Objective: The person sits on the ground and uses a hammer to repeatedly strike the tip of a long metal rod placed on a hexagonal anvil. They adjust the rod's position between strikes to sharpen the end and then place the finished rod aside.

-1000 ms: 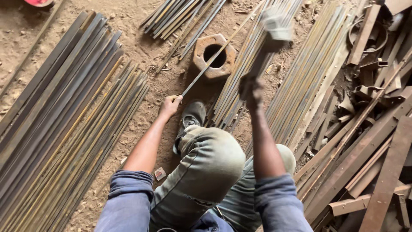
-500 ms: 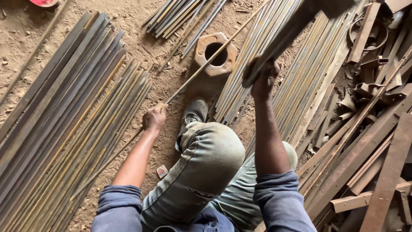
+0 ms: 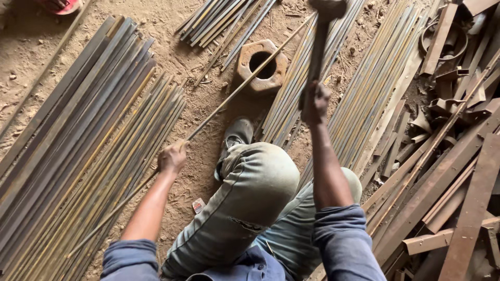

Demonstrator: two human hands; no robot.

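Two hands are at work around the hexagonal block (image 3: pixel 262 65), a rusty nut-shaped piece with a round hole that lies on the dirt floor (image 3: pixel 156 47) just beyond the person's shoe (image 3: pixel 235 136). Half a second ago the hammer (image 3: pixel 322 31) slanted across the bundles right of the block; now its handle stands nearly upright with the head at the top edge of view, above and right of the block. I judge this as the top of a swing, with a blow onto the rod (image 3: pixel 245 83) about to come. The left hand (image 3: pixel 172 156) has slid back along the rod, farther from the block than before.

The right hand (image 3: pixel 315 101) has its fingers wrapped fully closed round the hammer's handle. The left hand's fingers are curled shut on the thin rod, which runs from the hand up across the block's rim and on past it. Bundles of long bars (image 3: pixel 78 135) lie left of the block, flat scrap strips (image 3: pixel 448 171) well to its right.
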